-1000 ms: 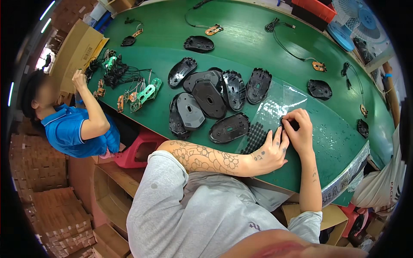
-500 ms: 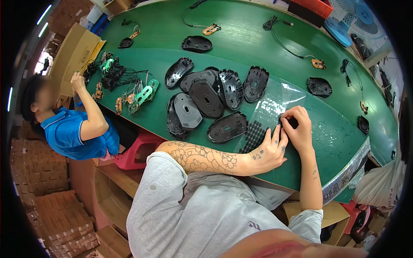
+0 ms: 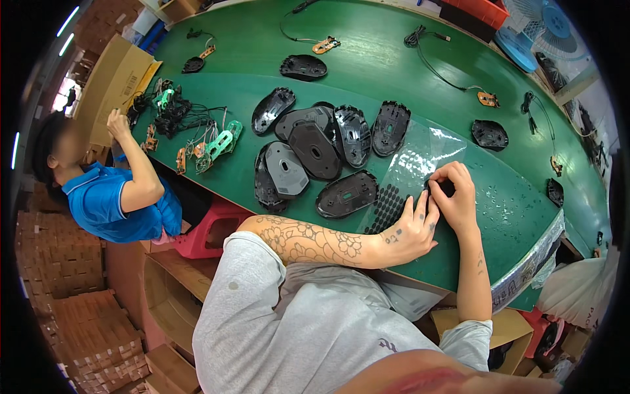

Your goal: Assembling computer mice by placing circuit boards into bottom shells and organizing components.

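Observation:
My left hand (image 3: 410,231) lies over a clear plastic sheet (image 3: 420,141), its fingers stretched out and spread. Rows of small black adhesive pads (image 3: 388,209) cover part of that sheet. Beside it, my right hand (image 3: 457,190) is closed in a pinch, thumb and index meeting near my left fingertips. A small black pad shows at the pinch, partly hidden by the fingers. Left of the sheet are several black computer-mouse shells, some stacked: one lies nearest my left hand (image 3: 348,194), another (image 3: 391,128) is close to the sheet's top edge.
Black cables and green mouse parts (image 3: 220,144) are heaped at the left. Farther back, a green belt (image 3: 367,33) carries shells, circuit boards and cables. Across the left corner sits a person in a blue shirt (image 3: 121,197). A blue fan (image 3: 554,26) stands far right.
Shells and circuit boards on the far green belt have shifted slightly to the right. My hands look almost unmoved over the sheet.

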{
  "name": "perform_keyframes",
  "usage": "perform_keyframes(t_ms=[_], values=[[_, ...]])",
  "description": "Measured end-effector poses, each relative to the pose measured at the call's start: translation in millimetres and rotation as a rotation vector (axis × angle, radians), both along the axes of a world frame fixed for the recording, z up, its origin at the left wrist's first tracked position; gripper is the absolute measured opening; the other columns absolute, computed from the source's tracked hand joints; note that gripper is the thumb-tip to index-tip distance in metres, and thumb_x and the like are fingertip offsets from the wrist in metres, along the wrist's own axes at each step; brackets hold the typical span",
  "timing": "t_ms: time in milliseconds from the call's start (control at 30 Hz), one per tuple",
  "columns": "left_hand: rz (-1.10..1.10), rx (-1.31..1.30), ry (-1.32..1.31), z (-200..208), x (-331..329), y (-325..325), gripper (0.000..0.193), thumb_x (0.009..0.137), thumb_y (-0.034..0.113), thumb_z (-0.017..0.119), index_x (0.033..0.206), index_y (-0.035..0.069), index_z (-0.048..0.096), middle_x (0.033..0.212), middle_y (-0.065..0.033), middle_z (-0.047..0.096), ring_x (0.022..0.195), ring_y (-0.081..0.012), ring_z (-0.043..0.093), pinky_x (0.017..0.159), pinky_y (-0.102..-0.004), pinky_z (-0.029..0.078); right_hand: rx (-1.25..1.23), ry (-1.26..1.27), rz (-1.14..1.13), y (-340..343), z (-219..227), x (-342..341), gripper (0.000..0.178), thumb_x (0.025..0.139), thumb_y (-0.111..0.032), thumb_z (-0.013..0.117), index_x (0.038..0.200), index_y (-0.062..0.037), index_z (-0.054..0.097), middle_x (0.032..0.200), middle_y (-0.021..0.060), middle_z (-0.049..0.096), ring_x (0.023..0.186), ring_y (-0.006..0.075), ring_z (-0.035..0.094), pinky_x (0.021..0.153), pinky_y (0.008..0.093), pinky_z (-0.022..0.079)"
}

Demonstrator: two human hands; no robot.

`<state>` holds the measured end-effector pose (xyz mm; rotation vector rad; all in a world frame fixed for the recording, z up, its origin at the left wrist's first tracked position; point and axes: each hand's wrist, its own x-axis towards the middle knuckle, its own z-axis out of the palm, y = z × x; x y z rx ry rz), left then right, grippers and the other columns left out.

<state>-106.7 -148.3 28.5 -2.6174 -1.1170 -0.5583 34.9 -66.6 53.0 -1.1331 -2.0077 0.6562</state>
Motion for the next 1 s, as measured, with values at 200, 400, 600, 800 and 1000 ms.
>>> perform_keyframes(t_ms=[200,400,600,800,1000], values=[[0.000,0.001,0.002,0.7,-0.4,0.3,0.053,0.084,0.038,0.065,0.105,-0.010,0.068,0.127,-0.0354,0.053,0.115,-0.0507,0.057,0.088,-0.0504,0.051,0.000,-0.003,-0.001,0.4,-0.3,-0.5,0.011,0.072,0.001,0.067,0.079,-0.0050,0.061,0.081,0.0029,0.057,0.075,0.0187,0.049,0.074,0.0288,0.042],[0.002,0.003,-0.006,0.3,-0.4,0.3,0.052,0.084,0.038,0.065,0.105,-0.010,0.068,0.127,-0.0349,0.054,0.113,-0.0502,0.057,0.088,-0.0509,0.051,-0.011,-0.004,-0.004,0.4,-0.5,-1.3,0.010,0.072,0.000,0.067,0.079,-0.0057,0.061,0.080,0.0025,0.057,0.075,0.0186,0.049,0.075,0.0288,0.042],[0.008,-0.003,-0.018,-1.4,0.0,-3.0,0.052,0.083,0.036,0.066,0.105,-0.011,0.068,0.125,-0.0357,0.054,0.112,-0.0493,0.058,0.089,-0.0516,0.050,0.070,-0.074,0.064,0.4,-2.7,-0.4,0.010,0.072,-0.002,0.068,0.078,-0.0072,0.062,0.080,0.0023,0.057,0.075,0.0191,0.049,0.076,0.0297,0.042],[-0.003,-0.009,-0.002,1.0,4.3,-0.1,0.056,0.081,0.037,0.069,0.107,-0.013,0.066,0.124,-0.0371,0.053,0.112,-0.0492,0.057,0.089,-0.0528,0.050,0.019,-0.039,-0.013,-1.9,-7.2,4.7,0.009,0.074,-0.004,0.068,0.079,-0.0077,0.062,0.081,0.0024,0.057,0.076,0.0195,0.050,0.078,0.0301,0.042],[0.006,-0.018,0.004,0.3,1.0,2.3,0.063,0.079,0.038,0.070,0.111,-0.015,0.064,0.125,-0.0377,0.053,0.115,-0.0500,0.057,0.090,-0.0523,0.052,-0.126,0.105,-0.095,1.9,-8.7,-0.1,0.008,0.076,-0.004,0.069,0.083,-0.0057,0.065,0.082,0.0027,0.059,0.077,0.0189,0.051,0.079,0.0304,0.043]])
